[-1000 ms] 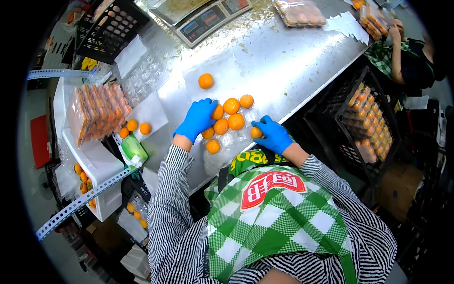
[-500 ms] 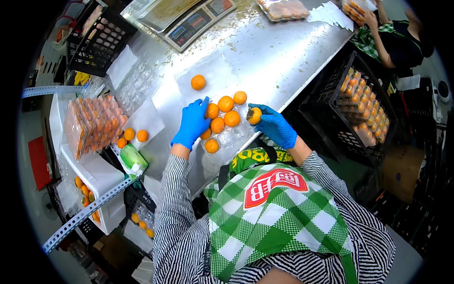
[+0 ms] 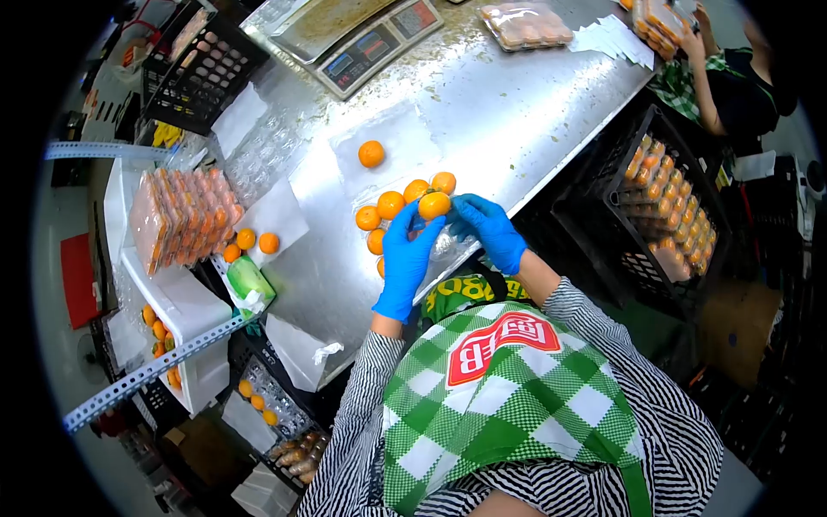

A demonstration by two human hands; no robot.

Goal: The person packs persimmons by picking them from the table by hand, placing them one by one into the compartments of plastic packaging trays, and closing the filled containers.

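My left hand [image 3: 408,260], in a blue glove, has its thumb and fingers closed around an orange persimmon [image 3: 434,205] with its green calyx toward the far side. The fruit is raised over a clear plastic tray [image 3: 444,246]. My right hand [image 3: 493,233], also blue-gloved, is at the tray's right side with curled fingers. Whatever lies between those fingertips is hidden. Several persimmons [image 3: 390,205] sit in the tray, some partly covered by my left hand. A single persimmon [image 3: 371,154] lies beyond it on a white sheet [image 3: 405,129].
A scale [image 3: 379,47] stands at the back of the metal table [image 3: 534,112]. Stacked fruit packs [image 3: 185,220] are on the left, near a green tissue pack [image 3: 250,280]. A black crate [image 3: 624,185] of packed fruit stands right. Another person's hand [image 3: 692,45] is at far right.
The persimmon has gone from my right hand's fingertips to my left hand, over the tray. My left hand has moved right and nearer my body. The whole view has shifted slightly.
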